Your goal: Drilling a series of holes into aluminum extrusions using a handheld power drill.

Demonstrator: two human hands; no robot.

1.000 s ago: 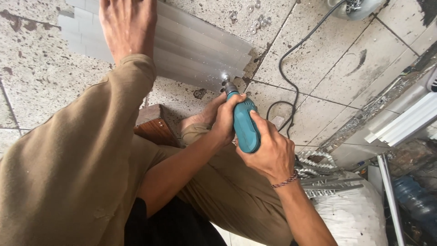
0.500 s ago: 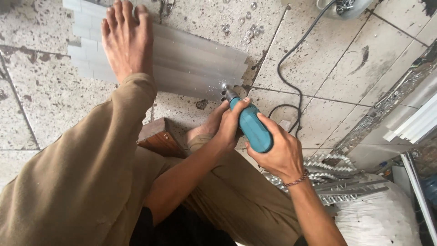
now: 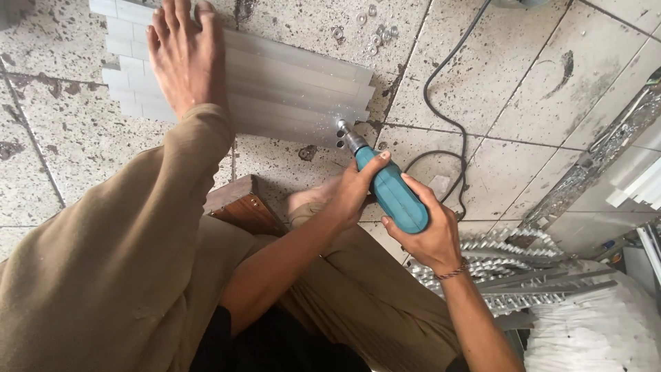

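A teal corded drill points up-left, its bit touching the right end of a stack of long white plastic strips lying on the tiled floor. White shavings lie around the bit. My left hand wraps the front of the drill just behind the chuck. My right hand, with a thin bracelet at the wrist, holds the rear of the body. My bare foot presses down on the left part of the strips.
Small metal washers lie beyond the strips. The black cord loops over the tiles at right. A wooden block sits under my leg. Toothed metal pieces, a white bundle and more white strips crowd the right.
The view has tilted, so the foot and strips sit lower in the picture. Both hands stay on the drill, with the bit still at the strips' right end.
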